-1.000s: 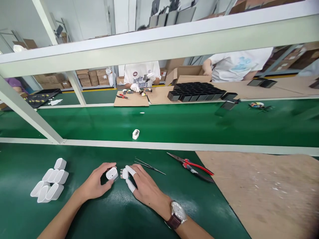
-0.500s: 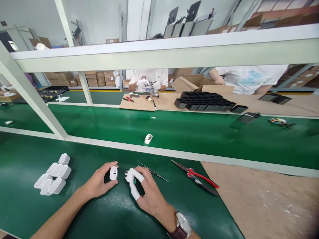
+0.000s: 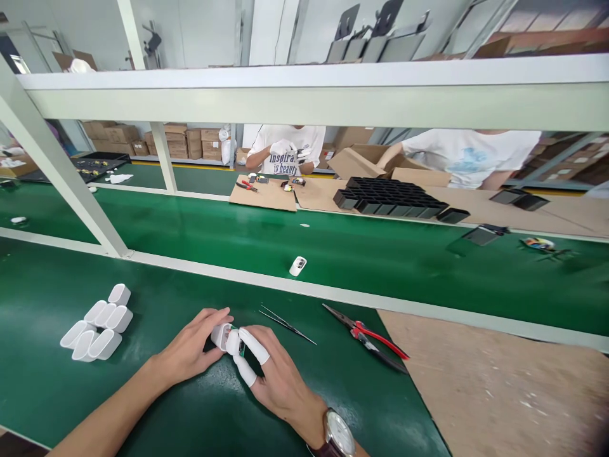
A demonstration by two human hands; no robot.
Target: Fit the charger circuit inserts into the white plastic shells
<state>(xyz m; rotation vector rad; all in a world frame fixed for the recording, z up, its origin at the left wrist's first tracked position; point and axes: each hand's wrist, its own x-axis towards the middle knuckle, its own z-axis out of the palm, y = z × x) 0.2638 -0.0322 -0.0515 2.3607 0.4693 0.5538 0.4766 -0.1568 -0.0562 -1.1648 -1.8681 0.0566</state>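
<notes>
My left hand [image 3: 200, 343] grips a white plastic charger housing [image 3: 219, 336] between thumb and fingers, its open end turned to the right. My right hand [image 3: 271, 368], with white finger cots on thumb and forefinger, pinches a small circuit board assembly [image 3: 242, 348] that shows a green edge. Its front end meets the mouth of the housing; how far it reaches in is hidden by the fingers. Tweezers [image 3: 288, 324] lie just beyond my right hand. Red-and-black long-nose pliers [image 3: 364, 336] rest farther right. Several white housings [image 3: 98, 324] stand grouped on the left.
A rail [image 3: 247, 279] separates my green bench from the conveyor belt [image 3: 228, 235], which carries a white charger piece [image 3: 298, 266]. A slanted post [image 3: 80, 171] rises at left. Brown board [image 3: 499, 381] covers the right side. Two people work opposite, beside black cases [image 3: 390, 197].
My hands have come together, bringing the circuit board assembly to the housing, whose open end now faces right. The white piece on the belt sits farther right in view. A person opposite reaches into a carton.
</notes>
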